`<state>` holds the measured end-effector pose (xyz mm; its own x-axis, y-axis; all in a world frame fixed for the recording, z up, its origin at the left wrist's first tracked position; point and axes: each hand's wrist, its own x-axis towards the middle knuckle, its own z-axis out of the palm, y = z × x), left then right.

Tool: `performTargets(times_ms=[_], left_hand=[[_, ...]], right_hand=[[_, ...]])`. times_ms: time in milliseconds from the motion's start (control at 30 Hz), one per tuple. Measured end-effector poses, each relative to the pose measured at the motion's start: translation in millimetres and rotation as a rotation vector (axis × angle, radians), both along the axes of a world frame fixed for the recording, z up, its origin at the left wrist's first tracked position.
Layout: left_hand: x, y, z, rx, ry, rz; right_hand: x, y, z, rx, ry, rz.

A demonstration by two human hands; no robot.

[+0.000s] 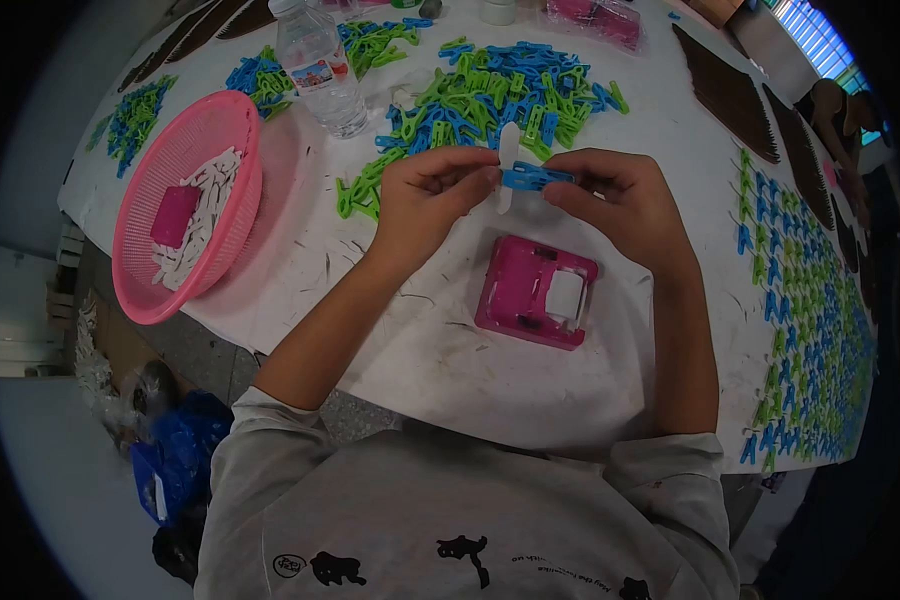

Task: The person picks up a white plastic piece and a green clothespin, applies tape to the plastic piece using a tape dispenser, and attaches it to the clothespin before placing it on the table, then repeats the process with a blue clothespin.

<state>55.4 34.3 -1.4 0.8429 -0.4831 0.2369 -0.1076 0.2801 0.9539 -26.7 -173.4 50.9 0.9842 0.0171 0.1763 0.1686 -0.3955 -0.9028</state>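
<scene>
My right hand (615, 195) pinches a blue clothespin (530, 178) by its handle end. A slim white strip with rounded ends (507, 150) stands upright at the clothespin's other end. My left hand (438, 190) has its thumb and forefinger closed at that strip, right against the clothespin's tip. Whether the clothespin's jaws grip the strip cannot be made out. Just below my hands, a magenta plastic device (510, 290) with a white roll (565, 295) in it sits on the white-covered table (430, 375).
Blue and green clothespins (510, 90) lie heaped beyond my hands. At left stands a pink basket (245, 200) of white strips with a magenta block (174, 216), near a water bottle (325, 80). Rows of clothespins (800, 340) and dark toothed pieces (725, 90) lie right; a person (835, 120) is beyond.
</scene>
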Motion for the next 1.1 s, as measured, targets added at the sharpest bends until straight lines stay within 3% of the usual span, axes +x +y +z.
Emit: performTargets(times_ms=[367, 1100], left_hand=[[-1.9, 0.8, 1.8, 0.076, -0.116, 0.061], [-2.8, -2.5, -1.1, 0.034, -0.071, 0.055]], right_hand=[[2.0, 0.2, -5.1, 0.029, -0.008, 0.006], [2.6, 0.3, -5.9, 0.093, 0.036, 0.021]])
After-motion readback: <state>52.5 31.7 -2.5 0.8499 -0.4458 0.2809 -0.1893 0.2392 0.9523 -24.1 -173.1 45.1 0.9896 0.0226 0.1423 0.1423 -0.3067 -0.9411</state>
